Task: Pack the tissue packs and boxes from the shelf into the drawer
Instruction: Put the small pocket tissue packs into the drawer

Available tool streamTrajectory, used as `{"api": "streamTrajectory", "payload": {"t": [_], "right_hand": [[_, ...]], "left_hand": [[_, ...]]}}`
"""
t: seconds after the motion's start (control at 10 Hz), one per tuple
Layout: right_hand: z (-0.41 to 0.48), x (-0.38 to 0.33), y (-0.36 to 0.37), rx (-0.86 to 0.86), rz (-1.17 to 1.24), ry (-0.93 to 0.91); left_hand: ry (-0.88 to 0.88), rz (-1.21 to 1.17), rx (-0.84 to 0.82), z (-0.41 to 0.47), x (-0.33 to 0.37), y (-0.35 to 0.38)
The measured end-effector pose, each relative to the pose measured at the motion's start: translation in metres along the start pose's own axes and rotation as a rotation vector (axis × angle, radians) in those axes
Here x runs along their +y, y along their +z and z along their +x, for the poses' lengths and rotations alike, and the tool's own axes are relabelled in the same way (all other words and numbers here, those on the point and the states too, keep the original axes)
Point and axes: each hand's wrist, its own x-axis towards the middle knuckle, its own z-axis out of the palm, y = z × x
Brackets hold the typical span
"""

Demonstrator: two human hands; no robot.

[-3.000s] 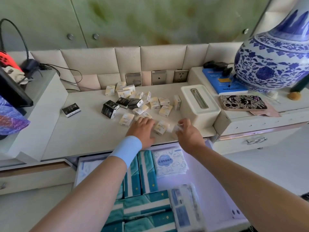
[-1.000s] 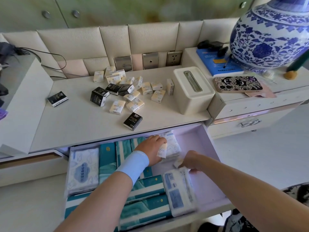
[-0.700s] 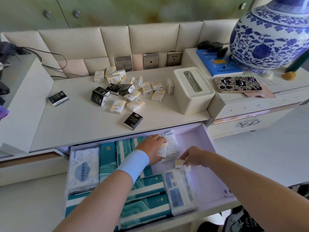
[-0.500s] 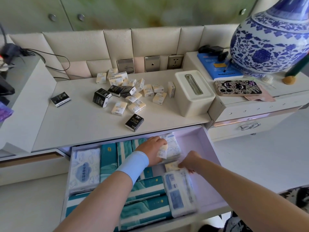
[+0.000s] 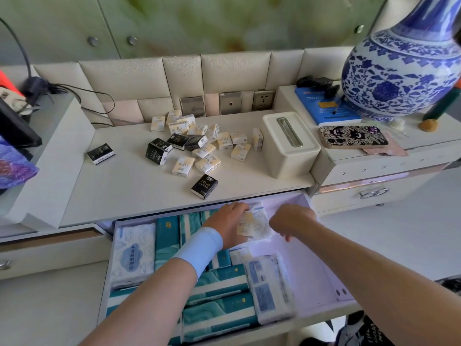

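Several small cream tissue packs (image 5: 208, 146) and black ones lie scattered on the white shelf (image 5: 129, 181); one black pack (image 5: 204, 186) sits near its front edge. Below it the drawer (image 5: 314, 268) stands pulled out, holding teal packs (image 5: 217, 283) and white soft packs (image 5: 133, 253). My left hand (image 5: 228, 224), with a blue wristband, grips a small cream pack (image 5: 245, 224) at the drawer's back, over a white soft pack (image 5: 262, 221). My right hand (image 5: 291, 221) hovers beside it, fingers loosely curled, holding nothing.
A white tissue dispenser box (image 5: 289, 143) stands on the shelf's right end. On the raised unit beyond it are a patterned phone (image 5: 354, 137), a blue book (image 5: 324, 108) and a big blue-and-white vase (image 5: 401, 71). Cables (image 5: 74, 93) run at the back left.
Three seconds ago both hands were picking packs off the shelf; they have dropped into the drawer. My right hand has let go of its small pack and lifted toward the drawer's back.
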Motion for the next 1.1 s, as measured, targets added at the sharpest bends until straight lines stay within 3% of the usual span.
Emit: {"api": "streamTrajectory", "payload": {"t": [0.1, 0.2, 0.3, 0.4, 0.5, 0.6, 0.8, 0.9, 1.0, 1.1], "right_hand": [[-0.006, -0.011, -0.004, -0.023, 0.443, -0.195], [-0.012, -0.008, 0.006, -0.192, 0.587, -0.266], [-0.009, 0.001, 0.022, -0.181, 0.574, -0.196], [-0.007, -0.002, 0.042, -0.162, 0.564, -0.146], [-0.007, -0.011, 0.059, -0.049, 0.226, -0.179], [-0.002, -0.015, 0.074, -0.056, -0.007, -0.126], [-0.001, -0.032, 0.071, -0.216, -0.217, -0.284], [-0.001, -0.032, 0.069, -0.25, -0.208, -0.287], [0.0, -0.04, 0.056, -0.225, -0.265, -0.264], [0.002, -0.057, 0.021, -0.234, -0.264, -0.211]], "left_hand": [[0.021, -0.162, 0.041, 0.0, 0.013, 0.001], [0.021, -0.23, 0.021, -0.002, 0.022, 0.001], [0.037, -0.078, -0.084, -0.007, 0.018, 0.003], [0.053, 0.227, -0.155, -0.016, 0.006, 0.005], [0.077, 0.417, -0.178, -0.023, -0.005, 0.008], [0.077, 0.425, -0.178, -0.026, -0.008, 0.009], [0.072, 0.418, -0.198, -0.026, -0.008, 0.006], [0.08, 0.394, -0.205, -0.025, -0.01, 0.004], [0.084, 0.268, -0.109, -0.022, -0.009, -0.004], [0.161, 0.185, 0.16, -0.014, -0.008, -0.02]]}}
